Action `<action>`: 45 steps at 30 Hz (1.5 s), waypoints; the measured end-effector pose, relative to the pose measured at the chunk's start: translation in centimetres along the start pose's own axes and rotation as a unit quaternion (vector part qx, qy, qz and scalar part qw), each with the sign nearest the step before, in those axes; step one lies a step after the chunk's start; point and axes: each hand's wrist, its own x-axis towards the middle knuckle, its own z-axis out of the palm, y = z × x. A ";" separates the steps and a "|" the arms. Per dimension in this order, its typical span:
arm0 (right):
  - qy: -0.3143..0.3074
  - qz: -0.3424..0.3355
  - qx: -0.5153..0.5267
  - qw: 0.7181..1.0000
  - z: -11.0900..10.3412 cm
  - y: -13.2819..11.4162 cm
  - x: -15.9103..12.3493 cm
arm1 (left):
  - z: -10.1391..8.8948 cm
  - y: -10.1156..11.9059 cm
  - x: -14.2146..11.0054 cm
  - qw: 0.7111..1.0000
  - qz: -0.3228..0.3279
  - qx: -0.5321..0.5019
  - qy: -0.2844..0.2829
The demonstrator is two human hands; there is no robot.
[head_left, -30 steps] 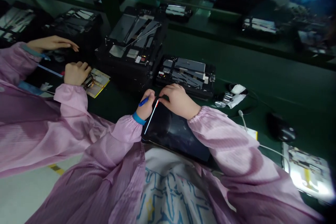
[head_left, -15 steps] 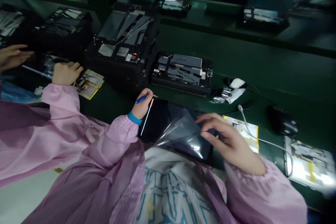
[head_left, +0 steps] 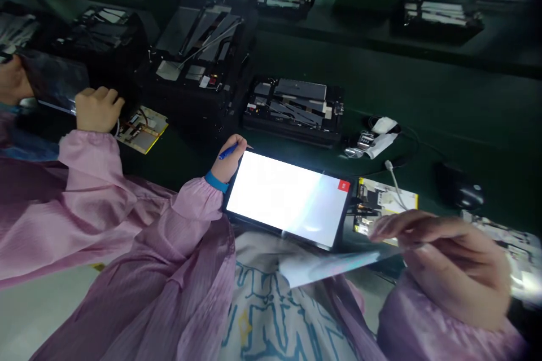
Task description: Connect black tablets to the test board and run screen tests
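Note:
My left hand [head_left: 228, 161] is closed around a blue pen [head_left: 227, 151] at the left edge of a tablet screen [head_left: 283, 194]. The screen lies in front of me, lit bright white, with a red label at its far right corner. My right hand [head_left: 449, 259] is raised at the lower right, blurred, its thumb and fingers pinched toward a clear protective film [head_left: 330, 271]. That film hangs at a slant over my front, past the near edge of the screen.
Stacked black trays [head_left: 195, 62] of parts and a lower black tray [head_left: 292, 107] stand behind the screen. To the right are a circuit assembly [head_left: 381, 206], a white cable [head_left: 393, 180], a mouse [head_left: 459, 186] and a crumpled adapter [head_left: 366, 144]. A co-worker's hands [head_left: 97, 110] handle a panel at left.
My right hand has swung right and toward me, drawing the clear film off the screen. The screen has turned from black to white. My left hand has barely moved.

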 end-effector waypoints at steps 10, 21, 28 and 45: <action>-0.310 -0.072 0.037 0.947 6.9 -1.4 0.5 | -0.4 0.0 0.0 1.000 -0.003 0.000 -0.019; -0.402 -0.104 0.124 0.901 10.8 -0.8 -0.2 | -0.6 0.0 0.2 0.998 -0.001 -0.037 -0.057; -0.210 -0.081 0.161 0.961 8.8 -0.3 0.9 | -0.8 0.4 0.2 0.998 -0.021 -0.033 -0.051; 0.106 0.070 0.369 0.921 -2.1 4.7 12.1 | -0.4 0.0 0.6 0.996 -0.028 -0.068 -0.046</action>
